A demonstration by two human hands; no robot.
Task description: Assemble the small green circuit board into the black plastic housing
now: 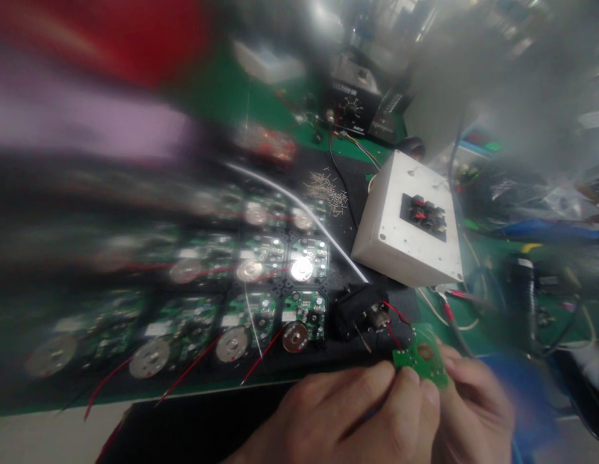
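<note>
A small green circuit board (427, 356) with a round copper-coloured spot is held at the lower right. My left hand (357, 412) is closed, its fingertips pressed to the near edge of the board. Behind and to the right, my right hand (478, 396) grips the board's other side, its fingers partly hidden and blurred. Thin red wires (394, 314) run from near the board to a black housing (350, 312) with a small metal motor-like part (378, 317), just left of the board on the black mat (345, 235).
Rows of circuit boards with round metal discs (302, 267) in black frames cover the mat at left. A white box with switches (410, 222) stands behind my hands. Farther back are clipped metal pins (328, 192) and a black dial unit (352, 106). A white strip (318, 222) crosses the mat.
</note>
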